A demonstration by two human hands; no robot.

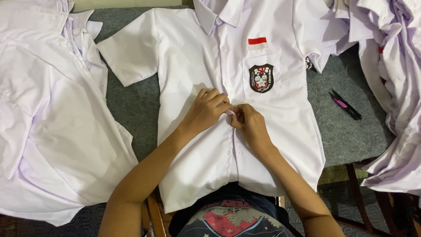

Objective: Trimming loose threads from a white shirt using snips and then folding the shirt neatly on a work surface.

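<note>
Shirt [201,145]: white, short-sleeved, spread face up on grey felt [351,136], collar at the far edge, hem hanging over the near edge toward the lap. Front placket running down the middle, partly buttoned, with one button [229,152] showing just below the hands. On the chest pocket, a dark shield badge [261,78]; above it, a small red-and-white patch [257,43].

Left hand [206,112] lying on the placket at mid-chest, fingers curled in, thumb and forefinger pinched on the fabric edge. Right hand [251,125] pressed against it from the other side, fingers likewise closed and pinching the same spot; fingertips of both touching. Something small and white between them, too small to tell whether button or cloth.

To the right of the shirt, apart from it on the felt, thread snips [345,105] with black blades and a pink grip. Beyond these, at the right edge, a heap of white shirts [394,87]. On the left, another white shirt [48,123] laid flat, just beside the sleeve.
</note>
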